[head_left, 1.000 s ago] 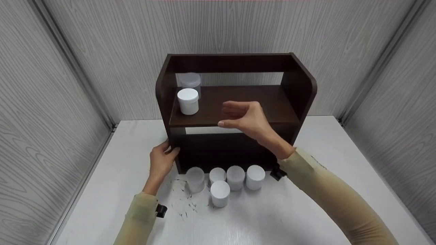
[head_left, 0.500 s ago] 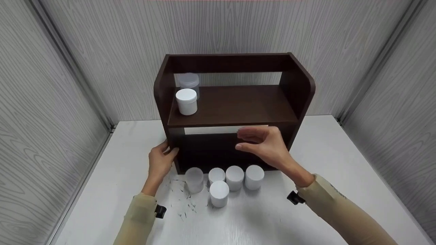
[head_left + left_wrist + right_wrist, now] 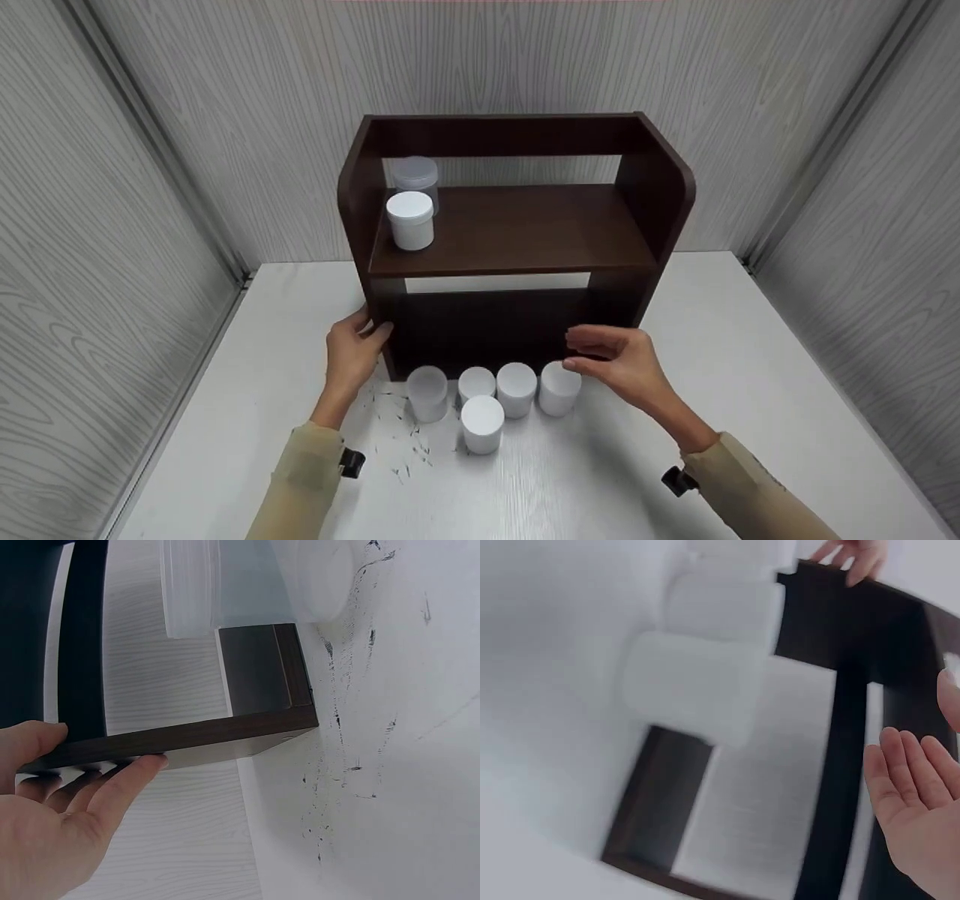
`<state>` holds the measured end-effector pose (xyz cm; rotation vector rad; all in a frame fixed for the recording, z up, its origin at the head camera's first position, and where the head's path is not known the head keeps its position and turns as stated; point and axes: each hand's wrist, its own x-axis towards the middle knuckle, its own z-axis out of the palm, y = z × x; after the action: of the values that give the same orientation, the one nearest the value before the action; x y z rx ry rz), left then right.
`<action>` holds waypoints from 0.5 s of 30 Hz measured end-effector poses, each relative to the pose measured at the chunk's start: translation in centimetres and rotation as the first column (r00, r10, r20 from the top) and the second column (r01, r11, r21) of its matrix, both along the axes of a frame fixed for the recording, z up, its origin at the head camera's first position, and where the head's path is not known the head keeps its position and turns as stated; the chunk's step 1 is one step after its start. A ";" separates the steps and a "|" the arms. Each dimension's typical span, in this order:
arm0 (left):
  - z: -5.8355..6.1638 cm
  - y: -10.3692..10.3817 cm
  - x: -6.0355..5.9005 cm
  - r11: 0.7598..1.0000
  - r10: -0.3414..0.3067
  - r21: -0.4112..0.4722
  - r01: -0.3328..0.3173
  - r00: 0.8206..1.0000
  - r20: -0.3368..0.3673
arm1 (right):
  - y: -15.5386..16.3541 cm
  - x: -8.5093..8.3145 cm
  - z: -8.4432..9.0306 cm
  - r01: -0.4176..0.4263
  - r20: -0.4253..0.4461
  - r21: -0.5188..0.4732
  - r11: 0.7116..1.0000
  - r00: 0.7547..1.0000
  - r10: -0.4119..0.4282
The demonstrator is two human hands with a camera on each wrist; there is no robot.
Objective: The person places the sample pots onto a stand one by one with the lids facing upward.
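A dark brown two-tier shelf (image 3: 517, 232) stands on the white table (image 3: 750, 360). My left hand (image 3: 354, 352) grips its lower left side panel (image 3: 187, 739), thumb on one face and fingers on the other. My right hand (image 3: 619, 358) is open with loosely bent fingers, its fingertips touching or almost touching the rightmost white jar (image 3: 559, 386) in front of the shelf. Several white jars (image 3: 482, 421) and one translucent jar (image 3: 427, 391) stand in that group. On the upper shelf's left end sit a white jar (image 3: 410, 219) and a clear jar (image 3: 416, 176) behind it.
Grey wood-grain walls (image 3: 112, 187) close in the table on three sides. Small dark scuff marks (image 3: 409, 442) speckle the table left of the jars. Black wrist straps (image 3: 352, 463) show on both beige sleeves.
My right hand came down from in front of the upper shelf to the rightmost white jar on the table. The left hand stayed on the shelf's side.
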<state>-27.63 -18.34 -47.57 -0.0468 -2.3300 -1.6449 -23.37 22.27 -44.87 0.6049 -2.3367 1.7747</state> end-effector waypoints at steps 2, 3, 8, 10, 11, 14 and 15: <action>0.1 0.0 0.0 1.000 -0.003 0.001 0.003 1.000 0.003 | 0.6 -0.1 -0.9 0.015 0.009 0.001 1.000 1.000 -0.015; 0.1 0.0 0.0 1.000 -0.003 0.003 0.003 1.000 0.006 | 0.9 -0.1 -1.2 0.022 0.014 0.003 1.000 1.000 -0.022; 0.1 0.0 0.1 1.000 -0.001 0.007 0.001 1.000 0.012 | 2.0 -0.1 -2.7 0.038 0.055 0.025 0.999 0.998 -0.040; 0.1 0.0 0.1 1.000 -0.001 0.005 0.001 1.000 0.007 | 2.3 -0.2 -3.2 0.035 0.072 0.037 0.999 0.997 -0.038; 0.2 0.1 0.0 1.000 -0.002 0.006 0.002 1.000 0.005 | 2.5 -0.2 -3.4 0.031 0.081 0.042 0.999 0.996 -0.035; 0.2 0.1 0.0 1.000 -0.005 0.008 0.005 1.000 0.000 | 2.9 -0.3 -4.2 0.013 0.095 0.052 0.999 0.995 -0.018; 0.1 0.1 0.0 1.000 -0.004 0.007 0.004 1.000 0.000 | 3.1 -0.3 -4.4 0.008 0.096 0.055 0.998 0.995 -0.013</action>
<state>-27.66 -18.21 -47.42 -0.0497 -2.3255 -1.6546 -23.66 25.38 -49.27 0.5242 -2.4546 1.7789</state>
